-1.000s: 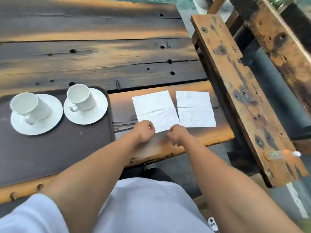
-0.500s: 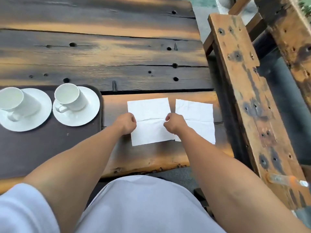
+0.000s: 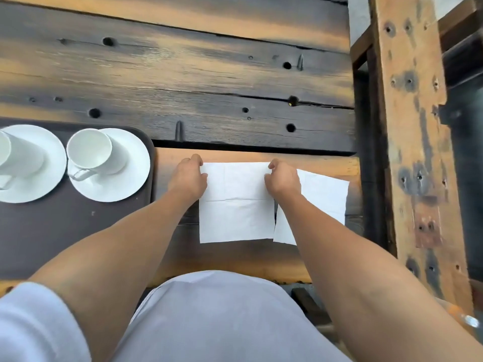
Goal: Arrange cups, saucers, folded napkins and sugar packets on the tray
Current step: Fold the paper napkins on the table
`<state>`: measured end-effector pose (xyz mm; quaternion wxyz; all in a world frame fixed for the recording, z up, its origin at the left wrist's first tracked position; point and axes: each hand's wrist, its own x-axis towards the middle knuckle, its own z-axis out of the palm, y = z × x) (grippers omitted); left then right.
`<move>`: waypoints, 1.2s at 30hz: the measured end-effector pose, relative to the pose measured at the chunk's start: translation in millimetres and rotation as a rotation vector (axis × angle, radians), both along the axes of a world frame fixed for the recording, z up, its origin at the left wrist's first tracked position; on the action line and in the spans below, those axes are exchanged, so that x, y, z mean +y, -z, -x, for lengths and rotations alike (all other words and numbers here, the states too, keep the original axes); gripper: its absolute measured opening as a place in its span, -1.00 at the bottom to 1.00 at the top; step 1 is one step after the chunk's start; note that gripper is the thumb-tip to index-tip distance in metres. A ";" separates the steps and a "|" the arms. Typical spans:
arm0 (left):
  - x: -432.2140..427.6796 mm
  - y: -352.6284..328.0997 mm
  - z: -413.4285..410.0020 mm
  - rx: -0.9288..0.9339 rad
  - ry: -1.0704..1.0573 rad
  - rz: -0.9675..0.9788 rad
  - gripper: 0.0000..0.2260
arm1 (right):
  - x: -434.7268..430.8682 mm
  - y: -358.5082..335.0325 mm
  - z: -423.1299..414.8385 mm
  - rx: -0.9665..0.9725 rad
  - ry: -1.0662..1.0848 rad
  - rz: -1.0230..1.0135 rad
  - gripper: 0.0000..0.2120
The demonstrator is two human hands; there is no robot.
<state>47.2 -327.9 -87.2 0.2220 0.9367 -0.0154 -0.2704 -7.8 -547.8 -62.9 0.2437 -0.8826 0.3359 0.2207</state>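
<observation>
Napkin (image 3: 236, 202), white, lies flat on the wooden surface (image 3: 183, 87), at 3 o'clock from the tray (image 3: 52, 231). Left hand (image 3: 188, 178) and right hand (image 3: 282, 178) pinch its far corners, fingers curled closed. A second napkin (image 3: 324, 197) lies just beside it at 3 o'clock.

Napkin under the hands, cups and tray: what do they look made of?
Napkin: thin white paper tissue by its look, matte, with visible fold creases. Cups, such as the nearer one: probably glazed white ceramic, smooth with a soft sheen. Tray: dark brown, matte, rounded corner; likely plastic, though the look leaves it open.
</observation>
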 end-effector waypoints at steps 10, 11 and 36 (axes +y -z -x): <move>-2.6 12.3 -15.4 -0.039 -0.065 -0.023 -0.87 | -8.0 25.2 -27.8 -0.014 0.030 0.039 -0.67; -4.2 13.4 -15.5 -0.047 -0.075 -0.030 -0.89 | -8.1 26.3 -27.5 -0.020 0.021 0.055 -0.68; 4.9 -30.0 8.4 -0.179 -0.117 0.121 -0.75 | 2.5 -16.5 1.5 -0.158 0.008 -0.027 -0.67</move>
